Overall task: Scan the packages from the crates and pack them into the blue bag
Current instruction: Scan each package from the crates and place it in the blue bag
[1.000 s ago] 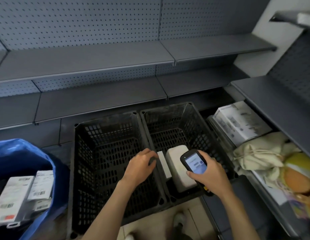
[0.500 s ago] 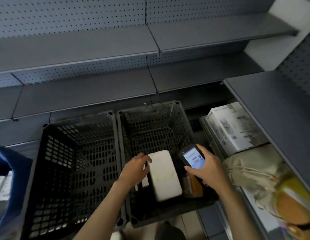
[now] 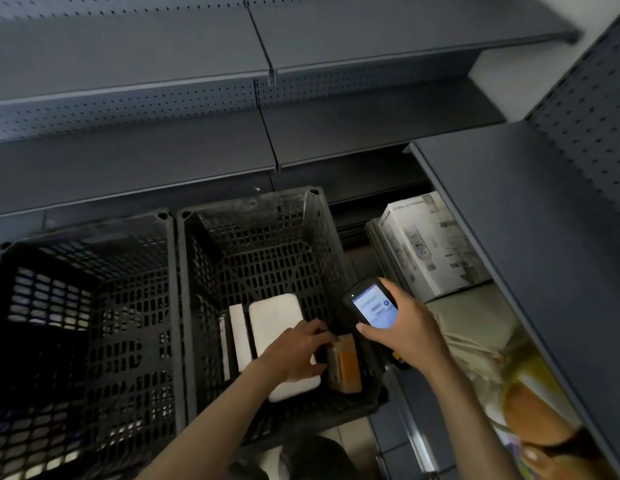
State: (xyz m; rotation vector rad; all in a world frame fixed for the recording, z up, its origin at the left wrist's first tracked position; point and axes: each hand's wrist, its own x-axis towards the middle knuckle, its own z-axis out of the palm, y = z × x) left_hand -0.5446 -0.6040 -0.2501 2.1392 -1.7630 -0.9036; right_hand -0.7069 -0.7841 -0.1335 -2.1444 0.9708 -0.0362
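**Left hand down in the right crate, scanner raised in the right hand**

We're looking down into two black slatted crates standing side by side on the floor, under grey shelving (image 3: 128,168). The left crate (image 3: 83,233) sits in shadow, and nothing in it can be made out through the gloom.

All the action is in the right crate (image 3: 249,206). A big white package (image 3: 277,323) lies flat on its floor. A slim white package (image 3: 240,336) stands on edge just to its left, touching it. An orange packet (image 3: 346,370) is tucked against the crate's right wall.

The left hand (image 3: 296,355) is down inside that crate, lying across the near right corner of the big white package. Its thumb rests on the white surface. The fingers (image 3: 319,332) are bent, with their tips at the top edge of the orange packet. Whether they have actually taken hold of it cannot be told from this angle.

The right hand (image 3: 405,337) is up over the crate's right rim and grips the handheld scanner (image 3: 372,304). Its fingers wrap round the far side and the thumb sits at the bottom of the lit screen. The screen faces up and its text is too small to read.

Off to the right, on a low shelf (image 3: 450,296), stands a white printed box (image 3: 430,244). A pale cloth bag (image 3: 468,341) lies in front of it.
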